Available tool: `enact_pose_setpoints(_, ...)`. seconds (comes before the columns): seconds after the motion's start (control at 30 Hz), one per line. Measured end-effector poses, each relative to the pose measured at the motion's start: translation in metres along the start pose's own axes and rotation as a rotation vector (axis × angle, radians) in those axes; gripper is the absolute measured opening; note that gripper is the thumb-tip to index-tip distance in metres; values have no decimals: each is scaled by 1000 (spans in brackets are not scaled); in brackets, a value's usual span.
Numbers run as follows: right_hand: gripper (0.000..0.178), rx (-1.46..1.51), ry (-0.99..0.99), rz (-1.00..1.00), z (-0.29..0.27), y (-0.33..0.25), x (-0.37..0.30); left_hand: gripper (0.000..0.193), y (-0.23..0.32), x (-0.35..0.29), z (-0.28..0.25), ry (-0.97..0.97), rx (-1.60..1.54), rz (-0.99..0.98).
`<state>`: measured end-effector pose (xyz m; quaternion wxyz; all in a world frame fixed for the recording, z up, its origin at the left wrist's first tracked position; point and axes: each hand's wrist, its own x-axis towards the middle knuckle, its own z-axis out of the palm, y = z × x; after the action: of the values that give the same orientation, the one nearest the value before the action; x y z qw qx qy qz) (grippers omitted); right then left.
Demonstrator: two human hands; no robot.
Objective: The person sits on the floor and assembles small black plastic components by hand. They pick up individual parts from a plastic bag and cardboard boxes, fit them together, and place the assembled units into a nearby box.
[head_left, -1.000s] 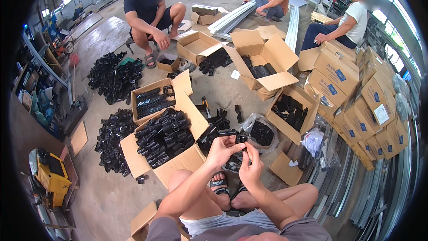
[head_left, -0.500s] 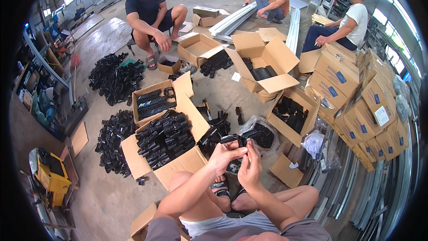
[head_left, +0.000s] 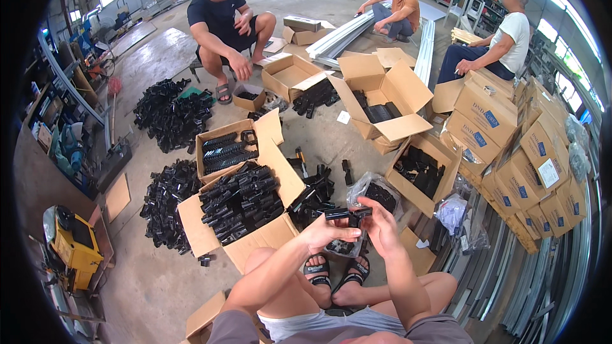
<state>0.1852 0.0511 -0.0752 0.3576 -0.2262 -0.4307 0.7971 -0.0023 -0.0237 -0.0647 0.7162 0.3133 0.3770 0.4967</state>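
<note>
Above my feet, my left hand (head_left: 326,233) is closed on a glossy black part (head_left: 336,214), short and bar-shaped, gripped by fingers and thumb. My right hand (head_left: 382,230) has its fingertips on a smaller black piece (head_left: 363,212) at the part's right end. Whether the two pieces are joined, I cannot tell. Beyond my hands lies a clear plastic bag (head_left: 381,192) of small black pieces. To the left, an open carton (head_left: 262,242) is heaped with similar black parts (head_left: 239,200).
Loose black parts form piles (head_left: 169,200) on the left floor. Another open carton (head_left: 440,191) stands on the right, near stacked cartons (head_left: 503,172) and long metal profiles (head_left: 484,274). Three people sit or crouch beyond. A yellow machine (head_left: 73,251) stands far left.
My hands have shifted slightly, and the right fingers have spread from their earlier pinch. More of the black part shows now. The person at the upper left has raised one hand.
</note>
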Motion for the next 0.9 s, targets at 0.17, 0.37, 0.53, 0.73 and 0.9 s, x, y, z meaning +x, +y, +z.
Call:
enact_pose_setpoints(0.17,33,-100,239,-169,1,3,-5,42,1,5,4,80,-46,52)
enact_pose_setpoints(0.37,23,-276,537,-292,19,12,-8,46,0,9,5,174,-39,-33)
enact_pose_setpoints(0.53,22,-247,587,-300,26,15,-5,40,-8,10,1,209,-74,-43)
enact_pose_setpoints(0.73,24,-222,579,-288,26,14,-9,49,-4,11,2,236,63,67)
enact_pose_setpoints(0.9,24,-147,583,-309,25,18,-6,47,-1,12,2,213,30,37)
